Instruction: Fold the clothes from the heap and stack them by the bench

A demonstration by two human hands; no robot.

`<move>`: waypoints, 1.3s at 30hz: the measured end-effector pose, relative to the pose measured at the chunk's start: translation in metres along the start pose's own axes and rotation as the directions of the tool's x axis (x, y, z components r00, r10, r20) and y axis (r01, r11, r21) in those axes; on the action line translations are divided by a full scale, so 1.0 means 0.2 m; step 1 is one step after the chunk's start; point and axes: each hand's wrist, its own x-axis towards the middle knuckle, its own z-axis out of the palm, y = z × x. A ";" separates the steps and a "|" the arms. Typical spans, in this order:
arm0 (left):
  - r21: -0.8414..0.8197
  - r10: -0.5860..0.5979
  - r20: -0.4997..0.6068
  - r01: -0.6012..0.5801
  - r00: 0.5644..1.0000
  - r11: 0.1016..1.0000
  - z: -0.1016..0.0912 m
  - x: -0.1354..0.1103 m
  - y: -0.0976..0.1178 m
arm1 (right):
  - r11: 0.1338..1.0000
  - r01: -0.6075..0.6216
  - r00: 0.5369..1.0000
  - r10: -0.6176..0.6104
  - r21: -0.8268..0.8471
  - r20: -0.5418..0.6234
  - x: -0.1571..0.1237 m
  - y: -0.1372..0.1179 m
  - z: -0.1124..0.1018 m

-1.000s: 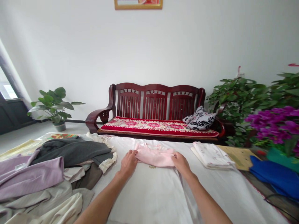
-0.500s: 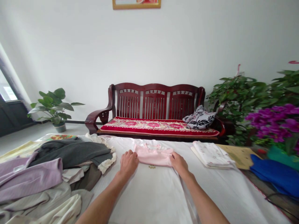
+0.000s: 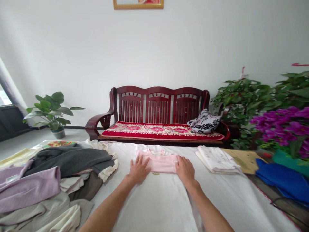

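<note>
Pink garment [image 3: 163, 163] is lying, apparently folded, as a narrow band on the white cover [image 3: 222, 196], directly between the two hands. The left hand [image 3: 139, 169] is resting palm down over the garment's left end, fingers and thumb spread apart, clamping nothing. The right hand [image 3: 185, 169] is touching the right end with fingers bent; whether they are pinching fabric cannot be told. A folded white cloth [image 3: 217, 160] is lying apart to the right, and a loose clothes heap [image 3: 72, 158] is spreading at the left. Assessment: the hands appear to be flattening and squaring the fold. The next move is probably calling for even pressure at both ends, edges staying aligned.
</note>
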 end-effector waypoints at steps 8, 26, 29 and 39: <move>0.009 0.135 -0.172 -0.136 0.976 0.991 0.00 0.02 0.05 | 0.892 0.449 0.890 -0.451 0.052 0.063 -0.12 -0.13 0.03; -0.117 -0.058 -0.247 0.029 0.967 0.993 0.06 -0.31 -0.25 | 0.944 0.249 0.960 -0.270 0.216 0.076 -0.29 0.26 0.07; -0.261 -0.064 -0.263 -0.007 0.963 0.965 0.05 -0.41 -0.31 | 0.911 0.241 0.966 -0.259 0.336 0.011 -0.33 0.32 0.02; -0.474 0.108 -0.070 -0.128 0.992 0.871 -0.18 -0.58 -0.36 | 0.776 0.143 0.898 -0.362 0.615 0.248 -0.35 0.31 -0.13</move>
